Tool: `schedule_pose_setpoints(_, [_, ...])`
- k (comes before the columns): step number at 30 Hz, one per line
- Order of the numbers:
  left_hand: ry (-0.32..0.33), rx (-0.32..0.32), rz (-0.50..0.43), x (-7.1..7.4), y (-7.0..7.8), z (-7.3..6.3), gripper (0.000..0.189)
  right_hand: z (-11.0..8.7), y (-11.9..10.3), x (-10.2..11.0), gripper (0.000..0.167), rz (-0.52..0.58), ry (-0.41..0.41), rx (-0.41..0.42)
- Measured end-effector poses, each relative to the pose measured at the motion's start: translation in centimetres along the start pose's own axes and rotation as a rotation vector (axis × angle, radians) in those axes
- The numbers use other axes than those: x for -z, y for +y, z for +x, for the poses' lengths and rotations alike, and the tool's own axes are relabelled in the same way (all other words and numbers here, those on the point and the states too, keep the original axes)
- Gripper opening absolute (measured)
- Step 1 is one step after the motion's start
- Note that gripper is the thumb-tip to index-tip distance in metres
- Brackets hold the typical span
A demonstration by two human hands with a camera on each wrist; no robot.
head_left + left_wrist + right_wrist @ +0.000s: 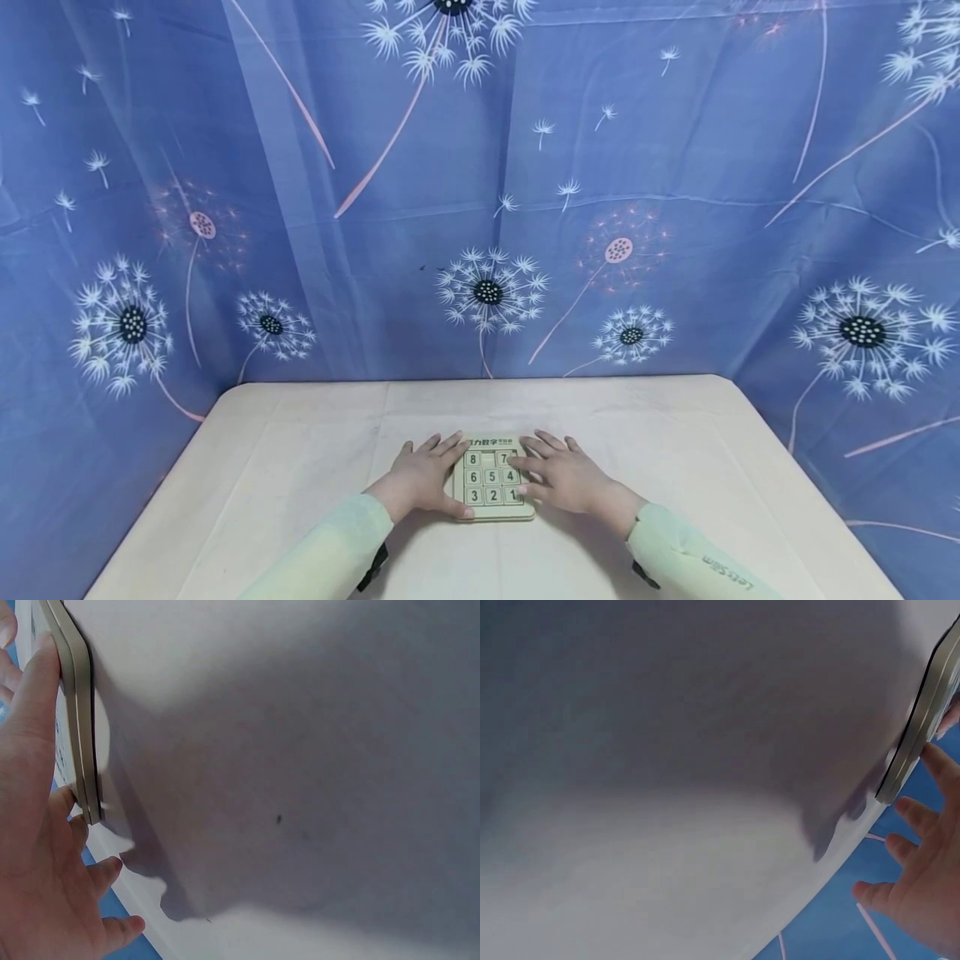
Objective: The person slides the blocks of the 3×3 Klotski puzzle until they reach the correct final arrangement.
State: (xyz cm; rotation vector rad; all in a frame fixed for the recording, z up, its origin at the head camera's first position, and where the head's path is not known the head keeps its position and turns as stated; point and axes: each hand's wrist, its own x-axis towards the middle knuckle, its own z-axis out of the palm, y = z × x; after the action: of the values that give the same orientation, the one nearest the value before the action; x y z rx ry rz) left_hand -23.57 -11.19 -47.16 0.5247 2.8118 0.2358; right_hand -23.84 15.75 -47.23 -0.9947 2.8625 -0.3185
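Note:
A pale number slide puzzle lies on the table, its frame printed with green characters along the far edge. Its top row shows 8, a gap, then 7; below come 6, 5, 4 and 3, 2, 1. My left hand spans the puzzle's left side, thumb on the near corner, fingers spread at the far corner. In the left wrist view that thumb lies straight along the frame. On the opposite side, my right hand reaches over the edge with extended fingers, fingertips at the 7 tile and thumb by the 1 tile.
The puzzle sits on a white table with rounded far corners. A blue curtain printed with dandelions hangs behind it and along both sides. Both forearms wear light green sleeves, and dark straps show beneath them.

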Motion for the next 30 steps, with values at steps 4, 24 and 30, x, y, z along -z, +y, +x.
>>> schedule_pose_setpoints(4, [-0.005, 0.001, -0.008, -0.2, -0.1, 0.1, 0.11, 0.2, -0.1, -0.1, 0.053, 0.004, -0.004, -0.003])
schedule_pose_setpoints(24, [0.0, 0.007, -0.004, 0.0, 0.1, 0.0, 0.111, 1.3, -1.0, -0.5, 0.053, 0.018, -0.018, -0.01])
schedule_pose_setpoints(30, [-0.005, 0.007, -0.008, 0.0, 0.1, 0.0, 0.111, 1.5, -1.2, -0.5, 0.053, 0.013, -0.02, -0.013])
